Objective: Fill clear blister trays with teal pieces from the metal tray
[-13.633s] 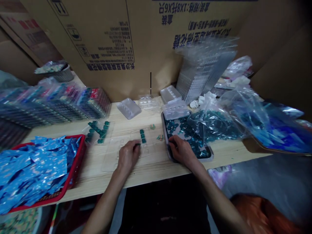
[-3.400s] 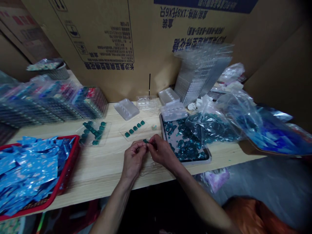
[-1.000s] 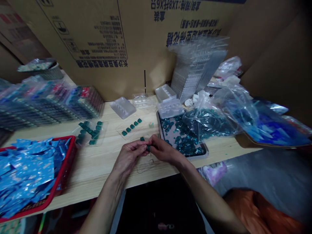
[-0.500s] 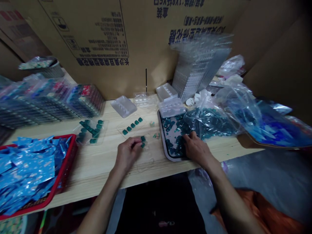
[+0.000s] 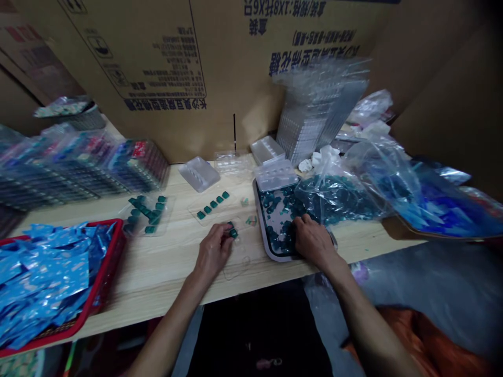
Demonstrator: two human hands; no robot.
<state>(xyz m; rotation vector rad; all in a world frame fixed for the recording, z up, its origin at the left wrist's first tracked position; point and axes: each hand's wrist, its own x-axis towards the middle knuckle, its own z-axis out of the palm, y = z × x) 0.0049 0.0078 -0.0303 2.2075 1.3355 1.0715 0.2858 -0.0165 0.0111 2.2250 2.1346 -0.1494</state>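
Note:
My left hand (image 5: 213, 252) is over a clear plastic blister tray (image 5: 238, 264), thumb and fingertips closed around a small dark green piece (image 5: 233, 233) at its upper end. Another clear tray (image 5: 192, 209) just beyond carries a slanting row of several such green pieces. My right hand (image 5: 314, 240) reaches into a shallow grey-rimmed tray (image 5: 271, 253) of loose green pieces (image 5: 278, 238). Its fingers are bent together and point down among them; whatever they pinch is hidden.
Left stand a red basket (image 5: 113, 246) of blue packets and stacked filled packs (image 5: 137, 165). At the back are empty clear trays (image 5: 199, 174) and a tall stack of them (image 5: 310, 115). A bag of green pieces (image 5: 341, 196) lies right. Behind rises a cardboard box (image 5: 231, 63).
My left hand has moved slightly right and down, its fingertips now around the green piece in the blister tray. My right hand has shifted slightly left within the tray of loose pieces.

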